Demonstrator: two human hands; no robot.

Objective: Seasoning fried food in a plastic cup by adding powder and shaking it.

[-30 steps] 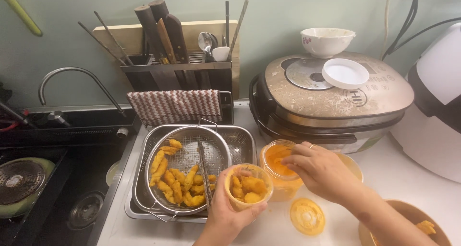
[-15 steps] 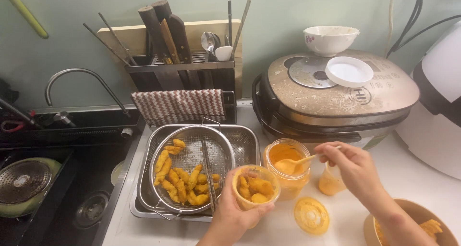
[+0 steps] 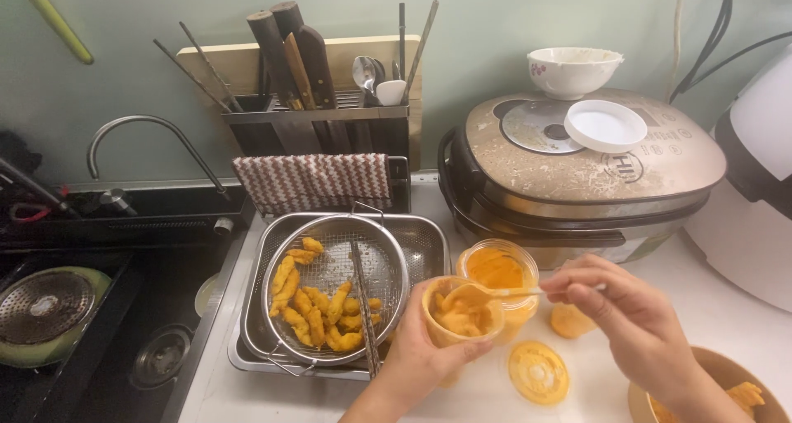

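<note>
- Now, starting at your left, you are looking down past a dark sink (image 3: 107, 307) with a curved tap (image 3: 148, 138), and beside it a steel tray (image 3: 425, 241) is carrying a wire strainer (image 3: 334, 295) of orange fried strips (image 3: 318, 307).
- Your left hand (image 3: 425, 353) is wrapping its fingers closed around a small orange cup (image 3: 458, 314), holding it upright just right of the strainer, and the cup is showing pale battered pieces inside.
- Your right hand (image 3: 631, 307) is pinching a spoon (image 3: 487, 293) between closed fingertips, its bowl lying over the cup's rim and carrying orange sauce.
- Behind the cup, a clear jar (image 3: 499, 270) of orange sauce is standing, and its lid (image 3: 538, 372) is lying flat on the white counter (image 3: 742, 316).
- Your forearms are running out of frame at the bottom, and a wooden bowl (image 3: 718, 390) at the lower right corner is being cut off.
- Further back, a knife rack (image 3: 318, 118) and a rice cooker (image 3: 577, 167) are sitting against a pale green wall (image 3: 495, 27).
</note>
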